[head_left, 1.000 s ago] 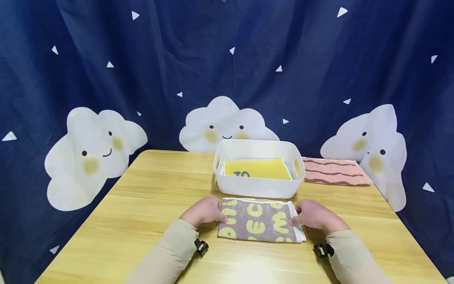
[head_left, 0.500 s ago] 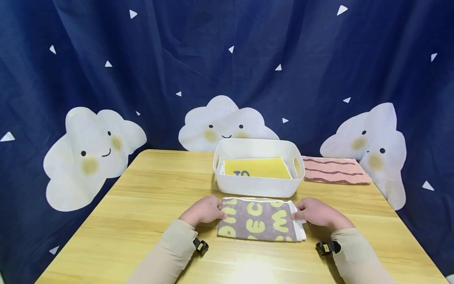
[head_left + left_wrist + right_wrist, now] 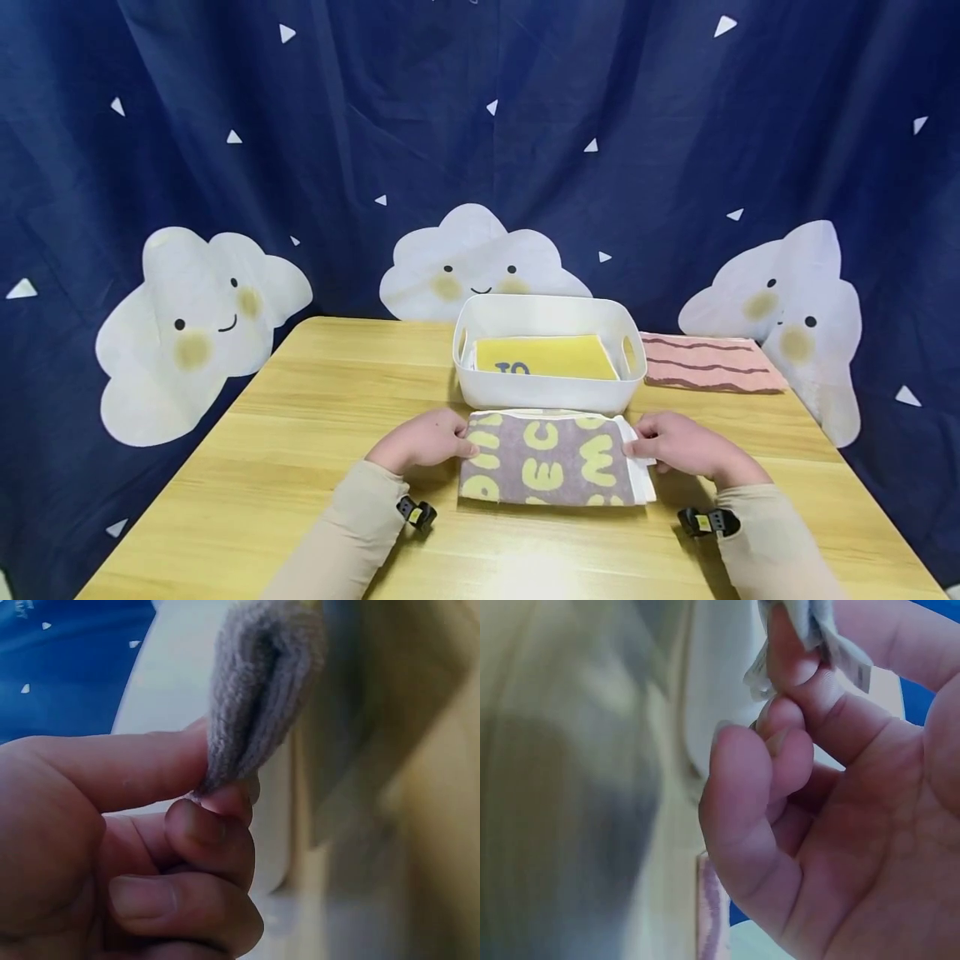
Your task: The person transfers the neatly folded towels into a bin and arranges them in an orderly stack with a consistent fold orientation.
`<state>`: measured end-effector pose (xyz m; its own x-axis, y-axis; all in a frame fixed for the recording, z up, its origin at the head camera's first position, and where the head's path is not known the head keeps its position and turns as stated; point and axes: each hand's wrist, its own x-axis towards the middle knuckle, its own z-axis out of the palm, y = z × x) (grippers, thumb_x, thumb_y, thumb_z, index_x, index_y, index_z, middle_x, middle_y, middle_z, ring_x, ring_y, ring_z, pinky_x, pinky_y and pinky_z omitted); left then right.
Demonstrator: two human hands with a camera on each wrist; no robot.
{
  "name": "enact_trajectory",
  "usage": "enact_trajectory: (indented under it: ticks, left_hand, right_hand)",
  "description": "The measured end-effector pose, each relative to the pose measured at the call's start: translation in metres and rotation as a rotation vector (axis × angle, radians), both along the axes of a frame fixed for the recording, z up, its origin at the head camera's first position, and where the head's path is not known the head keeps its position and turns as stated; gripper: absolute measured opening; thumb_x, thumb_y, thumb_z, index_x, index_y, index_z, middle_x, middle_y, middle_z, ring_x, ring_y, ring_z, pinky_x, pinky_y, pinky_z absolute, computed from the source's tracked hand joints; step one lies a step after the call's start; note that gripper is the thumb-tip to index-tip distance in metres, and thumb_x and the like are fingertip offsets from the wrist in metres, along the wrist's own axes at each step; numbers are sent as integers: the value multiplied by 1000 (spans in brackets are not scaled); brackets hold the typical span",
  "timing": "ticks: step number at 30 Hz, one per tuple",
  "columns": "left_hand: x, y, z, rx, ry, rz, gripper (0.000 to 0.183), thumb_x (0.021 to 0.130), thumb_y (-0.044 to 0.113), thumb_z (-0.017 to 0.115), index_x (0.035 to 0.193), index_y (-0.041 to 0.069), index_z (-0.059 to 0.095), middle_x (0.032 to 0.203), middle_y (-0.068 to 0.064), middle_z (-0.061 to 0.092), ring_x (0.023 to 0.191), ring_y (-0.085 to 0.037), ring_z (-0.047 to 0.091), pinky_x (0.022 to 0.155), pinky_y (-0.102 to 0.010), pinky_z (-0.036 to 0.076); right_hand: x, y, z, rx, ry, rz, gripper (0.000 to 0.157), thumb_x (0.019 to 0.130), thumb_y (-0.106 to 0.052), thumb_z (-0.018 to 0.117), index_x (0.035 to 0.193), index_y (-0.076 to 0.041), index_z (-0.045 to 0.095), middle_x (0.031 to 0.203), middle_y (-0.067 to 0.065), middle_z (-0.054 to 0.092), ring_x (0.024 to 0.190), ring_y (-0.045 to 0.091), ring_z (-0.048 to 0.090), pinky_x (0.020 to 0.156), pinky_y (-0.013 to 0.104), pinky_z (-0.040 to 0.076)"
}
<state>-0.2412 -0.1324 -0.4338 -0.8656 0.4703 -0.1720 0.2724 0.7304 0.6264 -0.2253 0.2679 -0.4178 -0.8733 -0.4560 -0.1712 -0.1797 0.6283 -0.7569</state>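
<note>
A folded towel [image 3: 551,460], greyish purple with yellow letters and a white right edge, hangs between my two hands close in front of a white basket [image 3: 540,392]. My left hand [image 3: 426,437] pinches its left end; in the left wrist view the folded layers of the towel [image 3: 259,682] show between thumb and fingers. At the white edge, my right hand [image 3: 688,446] pinches the other end, and a small tag [image 3: 851,664] sticks out by the fingertips in the right wrist view. Inside the basket lies a folded yellow cloth [image 3: 555,354] with dark letters.
A folded pink cloth [image 3: 708,363] with wavy dark stripes lies on the wooden table [image 3: 315,417], right of the basket. Behind the table hangs a dark blue curtain [image 3: 337,150] with white clouds and triangles.
The towel has come up slightly from the table and towards the basket, held by both hands. My right hand has shifted a little to the right. The basket and pink cloth stay put.
</note>
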Motion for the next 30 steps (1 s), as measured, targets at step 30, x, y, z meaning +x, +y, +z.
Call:
enact_trajectory:
  ticks: [30]
  left_hand:
    - [11, -22, 55, 249, 45, 39, 32, 100, 30, 63, 74, 12, 57, 67, 3, 43, 59, -15, 37, 55, -31, 31]
  right_hand:
    - [17, -6, 45, -85, 307, -87, 14, 100, -20, 64, 88, -15, 69, 94, 3, 58, 82, 15, 54, 66, 35, 53]
